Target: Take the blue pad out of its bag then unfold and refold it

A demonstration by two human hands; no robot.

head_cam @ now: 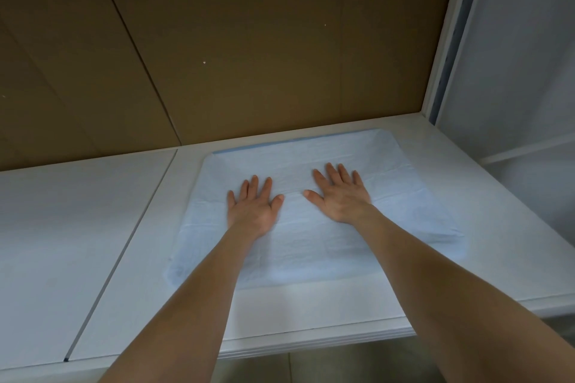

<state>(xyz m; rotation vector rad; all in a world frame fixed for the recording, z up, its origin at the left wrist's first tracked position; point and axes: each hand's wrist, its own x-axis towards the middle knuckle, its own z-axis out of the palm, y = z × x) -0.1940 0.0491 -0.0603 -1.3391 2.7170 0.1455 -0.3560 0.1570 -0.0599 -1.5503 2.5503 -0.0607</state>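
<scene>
The pale blue pad (311,242) lies spread out flat on the white table (93,227), with fold creases across it and a darker blue strip along its far edge. My left hand (253,205) rests palm down on the pad left of its middle, fingers spread. Palm down as well, my right hand (340,194) presses on the pad right of its middle, fingers apart. Neither hand holds anything. No bag is in view.
A brown cardboard wall (249,40) stands right behind the table. A white frame with a translucent panel (513,56) closes the right side. A seam (124,246) splits the tabletop left of the pad. The table's front edge (311,342) runs below my forearms.
</scene>
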